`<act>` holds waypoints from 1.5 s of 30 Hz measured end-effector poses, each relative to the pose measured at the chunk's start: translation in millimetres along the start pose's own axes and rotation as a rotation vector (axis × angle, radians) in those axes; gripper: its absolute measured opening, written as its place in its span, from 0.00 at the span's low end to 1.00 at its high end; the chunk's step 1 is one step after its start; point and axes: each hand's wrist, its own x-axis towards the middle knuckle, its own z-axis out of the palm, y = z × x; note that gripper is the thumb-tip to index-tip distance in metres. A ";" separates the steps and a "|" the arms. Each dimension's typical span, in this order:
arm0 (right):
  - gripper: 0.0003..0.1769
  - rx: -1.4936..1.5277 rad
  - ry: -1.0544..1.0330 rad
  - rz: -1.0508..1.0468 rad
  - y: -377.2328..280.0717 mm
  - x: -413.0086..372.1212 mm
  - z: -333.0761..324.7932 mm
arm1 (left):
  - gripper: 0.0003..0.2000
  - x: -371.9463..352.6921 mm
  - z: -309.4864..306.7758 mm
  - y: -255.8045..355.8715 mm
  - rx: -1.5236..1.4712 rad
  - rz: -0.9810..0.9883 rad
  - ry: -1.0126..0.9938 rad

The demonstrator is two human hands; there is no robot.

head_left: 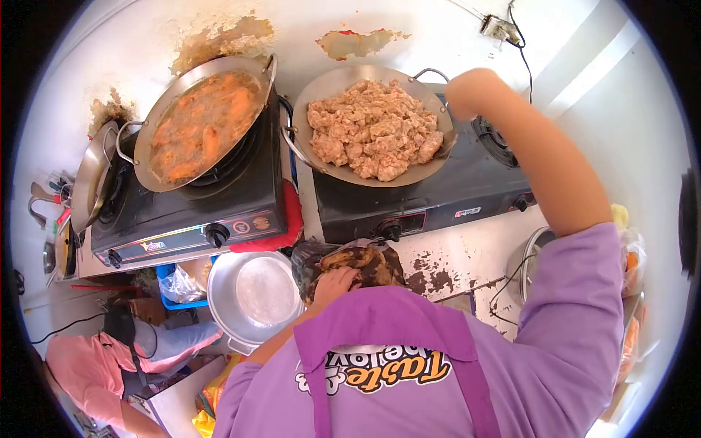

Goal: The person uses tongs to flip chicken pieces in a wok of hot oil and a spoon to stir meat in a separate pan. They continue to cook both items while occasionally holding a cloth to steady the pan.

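My right hand [469, 93] is closed in a fist at the right rim of a wide metal pan [303, 87], close to its loop handle. Its fingers are turned away, so what they grip is hidden. Pale, coated chicken pieces [376, 124] are heaped in that pan. Low in front of my body, my left hand [336, 283] rests with fingers stretched on a mottled brown-and-black bundle [376, 264], which may be cloth or a bag. A second pan [150, 150], at left, has orange-brown pieces [212, 120] frying in bubbling oil.
Two black gas stoves [431, 201] stand side by side against a stained wall. An aluminium pot [263, 292] sits below, beside a blue basket [169, 287]. Another pan [93, 175] leans at far left. A person in pink [84, 365] is at lower left. A cord hangs from a wall outlet [500, 29].
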 end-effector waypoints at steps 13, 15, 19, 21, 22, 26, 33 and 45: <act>0.17 0.490 0.219 -0.095 -21.8 -6.3 76.0 | 0.17 1.3 -3.5 3.3 0.020 -0.003 -0.001; 0.17 0.491 0.202 -0.067 -15.7 -14.2 65.4 | 0.17 2.4 -4.4 4.1 0.023 -0.003 -0.004; 0.18 0.462 0.123 -0.053 -3.6 -16.1 39.9 | 0.18 1.6 -6.1 5.3 0.018 0.013 0.032; 0.17 0.397 0.132 -0.102 3.8 -10.3 31.8 | 0.18 0.7 -5.7 5.4 0.019 0.013 0.028; 0.17 0.399 0.133 -0.100 6.4 -10.4 28.0 | 0.18 1.3 -5.7 4.7 0.020 0.013 0.027; 0.15 0.298 0.269 -0.149 6.6 -5.4 5.0 | 0.18 0.7 -5.3 5.0 -0.005 -0.021 -0.019; 0.11 0.074 0.262 -0.132 -7.0 4.5 -43.9 | 0.18 -1.8 -3.1 1.3 0.005 -0.004 -0.012; 0.05 0.040 0.576 -0.247 -72.4 21.4 -55.3 | 0.17 -0.3 -4.1 2.9 0.002 -0.015 -0.035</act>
